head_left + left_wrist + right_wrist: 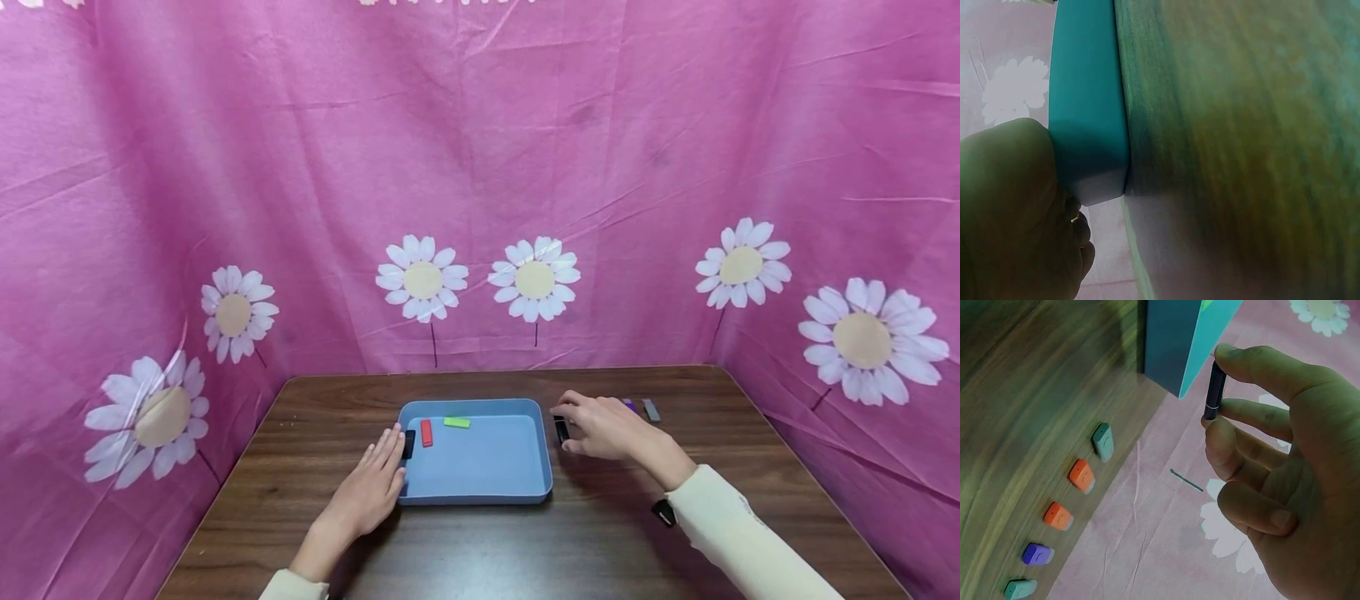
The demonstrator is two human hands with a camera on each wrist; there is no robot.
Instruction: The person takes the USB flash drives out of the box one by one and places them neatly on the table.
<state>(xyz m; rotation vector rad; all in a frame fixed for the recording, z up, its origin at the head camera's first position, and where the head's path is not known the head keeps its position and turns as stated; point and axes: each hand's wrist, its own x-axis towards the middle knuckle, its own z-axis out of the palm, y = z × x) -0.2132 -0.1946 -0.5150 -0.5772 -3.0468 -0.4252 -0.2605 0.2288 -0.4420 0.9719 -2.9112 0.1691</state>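
A shallow blue tray (480,500) lies on the wooden table. My left hand (367,487) rests with straight fingers along its left wall; in the left wrist view that hand (1016,206) is beside the tray's outer side (1088,94). Just right of the tray, my right hand (603,427) pinches a small black stick (1214,390) with a thin pale band, between thumb and fingertips. Inside the tray are a red piece (427,432), a lime green piece (457,422) and a black piece (408,444) close to the left fingertips.
Several similar small pieces stand in a row beyond the right hand: a grey-green one (1103,442), an orange one (1082,476), another orange one (1058,515), a purple one (1037,554) and a teal one (1020,589). A pink flowered curtain (480,167) surrounds the table's back and sides.
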